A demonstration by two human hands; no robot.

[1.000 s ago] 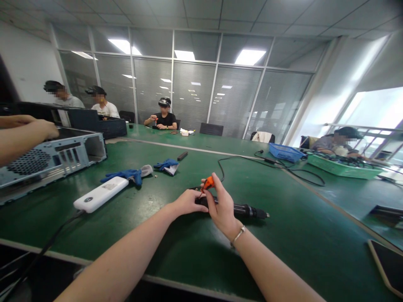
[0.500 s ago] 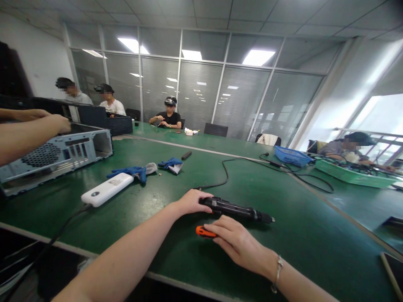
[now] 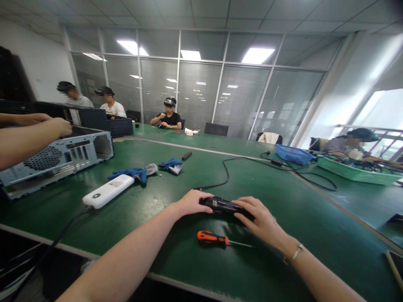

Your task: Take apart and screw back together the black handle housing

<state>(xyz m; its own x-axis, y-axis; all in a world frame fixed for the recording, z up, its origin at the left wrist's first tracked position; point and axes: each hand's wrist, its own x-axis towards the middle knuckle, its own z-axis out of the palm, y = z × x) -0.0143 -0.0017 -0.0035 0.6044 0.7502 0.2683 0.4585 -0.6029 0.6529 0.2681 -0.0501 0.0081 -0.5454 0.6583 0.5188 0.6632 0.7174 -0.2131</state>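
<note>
A black corded electric screwdriver (image 3: 223,205) lies across the green table in front of me. My left hand (image 3: 192,203) grips its rear end, where the cord comes out. Over its front part is my right hand (image 3: 257,216), fingers wrapped on the barrel and hiding the tip. Nearer to me, an orange and black hand screwdriver (image 3: 214,238) rests on the table with its thin shaft pointing right; neither hand touches it.
To the left are a white power strip (image 3: 108,191), blue work gloves (image 3: 129,173) and a metal computer case (image 3: 56,157) with a co-worker's hands (image 3: 47,130) over it. A blue basket (image 3: 294,155) and a green basket (image 3: 355,170) stand right. A black cord (image 3: 226,172) crosses the table.
My right hand has let go of the orange screwdriver and moved up and right onto the front of the electric screwdriver. My left hand has stayed in place.
</note>
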